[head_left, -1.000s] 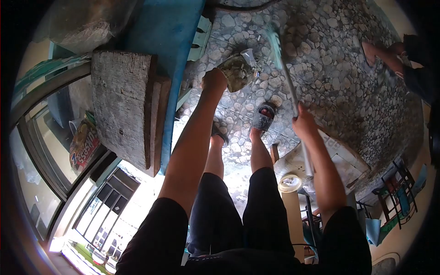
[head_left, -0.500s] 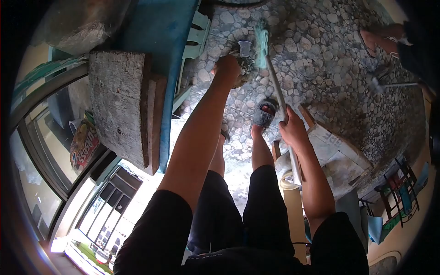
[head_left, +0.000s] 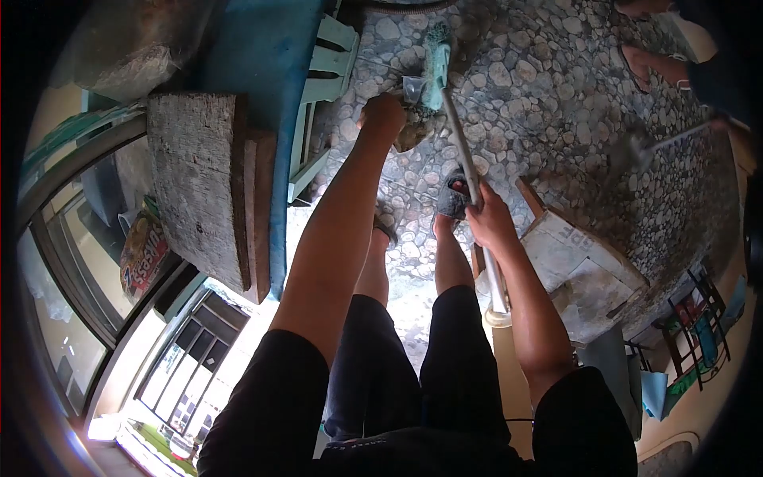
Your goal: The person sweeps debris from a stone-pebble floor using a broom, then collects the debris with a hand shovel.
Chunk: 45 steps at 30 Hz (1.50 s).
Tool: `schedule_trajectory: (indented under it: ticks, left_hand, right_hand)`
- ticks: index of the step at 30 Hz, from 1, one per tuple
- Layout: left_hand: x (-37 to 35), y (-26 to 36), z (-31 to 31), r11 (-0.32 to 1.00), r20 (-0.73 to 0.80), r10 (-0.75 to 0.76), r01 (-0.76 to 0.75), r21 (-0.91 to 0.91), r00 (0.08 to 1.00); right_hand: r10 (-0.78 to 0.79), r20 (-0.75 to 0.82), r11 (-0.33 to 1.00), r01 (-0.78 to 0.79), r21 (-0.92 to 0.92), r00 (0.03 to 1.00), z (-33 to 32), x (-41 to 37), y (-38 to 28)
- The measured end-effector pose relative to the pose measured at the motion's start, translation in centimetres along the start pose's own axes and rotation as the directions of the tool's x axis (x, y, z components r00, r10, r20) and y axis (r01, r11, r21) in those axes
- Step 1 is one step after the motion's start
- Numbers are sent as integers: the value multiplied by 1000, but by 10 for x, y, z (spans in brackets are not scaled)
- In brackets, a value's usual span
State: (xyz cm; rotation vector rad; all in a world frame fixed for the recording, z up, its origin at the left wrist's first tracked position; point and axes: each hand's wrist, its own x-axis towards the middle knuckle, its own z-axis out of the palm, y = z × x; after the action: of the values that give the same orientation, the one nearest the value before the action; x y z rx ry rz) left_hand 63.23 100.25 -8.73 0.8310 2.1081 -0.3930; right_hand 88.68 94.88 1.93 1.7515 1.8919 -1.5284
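My right hand [head_left: 491, 216] is closed around the pale handle of a broom [head_left: 459, 131]. The broom's green head and bristles rest on the pebbled floor ahead of me. My left hand [head_left: 385, 115] reaches down to the floor and is closed on what looks like a brown dustpan [head_left: 411, 137] with debris on it; its grip is partly hidden by the hand. A clear plastic cup [head_left: 413, 89] sits between the left hand and the broom head, close to the bristles.
A green plastic chair [head_left: 330, 60] and a blue table [head_left: 266, 56] bearing a wooden block [head_left: 199, 183] stand at left. A whitish board [head_left: 584, 258] lies at right. Another person's foot [head_left: 636, 67] shows at upper right; a blurred long-handled tool [head_left: 675, 141] is below it.
The broom head, the cup and both hands have shifted slightly left in view, and the broom head sits closer beside the cup. The other person's tool has moved left in view.
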Motion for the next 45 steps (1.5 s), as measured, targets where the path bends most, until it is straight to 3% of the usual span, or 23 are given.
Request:
schedule_trajectory:
  ticks: [1, 2, 4, 6, 8, 9, 10, 12, 13, 14, 18, 19, 20, 21, 24, 25, 28, 32, 33, 37, 41, 43, 45]
  left_hand:
    - [-5, -1, -2, 1000, 3, 0, 0, 2, 1000]
    - [-10, -2, -5, 999, -21, -22, 21, -45, 1000]
    - [-15, -4, -8, 995, -50, -40, 35, -93, 998]
    - [-19, -3, -12, 997, -48, -39, 36, -63, 998]
    - [-11, -3, -5, 999, -57, -27, 25, -39, 998]
    - [-9, -3, -5, 1000, -58, -19, 18, -12, 998]
    - [-7, -2, -5, 1000, -58, -17, 16, -7, 998]
    - [-4, 0, -2, 999, -65, 1, -4, -39, 998]
    - [-4, 0, -1, 999, -60, 0, -2, -35, 998]
    - [-5, 1, -2, 1000, -54, 1, -2, -24, 999]
    - [-13, 0, -8, 1000, -69, -14, 12, -23, 997]
    - [-17, -1, -9, 1000, -69, -13, 11, -24, 998]
    - [-22, -3, -11, 999, -51, -26, 24, -28, 998]
    - [-23, -5, -12, 999, -35, -37, 36, -34, 999]
    - [-21, -18, -4, 998, -62, -54, 53, -15, 997]
    - [-19, -21, -5, 998, -9, -51, 51, 28, 999]
    - [-19, -20, -5, 1000, -51, -11, 12, 0, 999]
    - [-12, -11, -6, 998, -80, -51, 48, -39, 995]
    - [-5, -12, -4, 999, -75, -36, 36, 2, 997]
    - [-16, -24, -11, 998, -32, 39, -37, 57, 999]
    - [-17, -35, -4, 997, -132, 75, -72, 28, 988]
    - [-12, -37, -3, 995, -140, 95, -91, 31, 986]
    - [5, -40, 7, 996, -204, 84, -78, 37, 975]
  right_hand:
    - [-106, -31, 994, 106, 16, 994, -5, -1, 6]
    - [-104, -31, 994, 104, 16, 994, -6, -1, 7]
    - [75, -24, 994, -76, -73, 997, -11, 5, 6]
    - [110, -62, 989, -116, -92, 992, 5, 16, 18]
    - [35, -13, 999, -35, 3, 999, 25, 27, 32]
    - [-115, -104, 988, 103, -113, 988, 33, 26, 31]
    - [-112, -106, 989, 101, -109, 988, 34, 26, 33]
    - [115, 224, 935, -181, 304, 968, 29, 20, 30]
    - [175, 328, 848, -311, 429, 928, 10, 6, 4]
    - [178, 331, 846, -316, 429, 927, 3, -1, -2]
    - [209, 185, 938, -251, 239, 960, -7, -11, 9]
    - [23, 3, 992, -23, 124, 1000, -5, -11, 20]
    - [-189, -153, 982, 187, -31, 970, -5, -10, 27]
    - [-1, -80, 1000, 1, -11, 997, -15, -13, 13]
    - [129, -42, 986, -132, -97, 991, -1, 1, 23]
    - [136, 10, 989, -135, -59, 991, 6, 7, 27]
    - [-24, 10, 998, 24, -58, 1000, 38, 9, 33]
    - [-61, 26, 998, 62, -21, 998, 39, -3, 20]
    - [21, 39, 1000, -22, 16, 999, 25, -10, 5]
    - [22, -9, 998, -21, 56, 1000, -19, -13, -16]
    - [59, -32, 996, -61, -70, 998, -26, 32, -17]
    - [-119, -75, 976, 103, -190, 990, -6, 66, 3]
    - [-164, -50, 968, 151, -200, 985, 9, 90, 22]
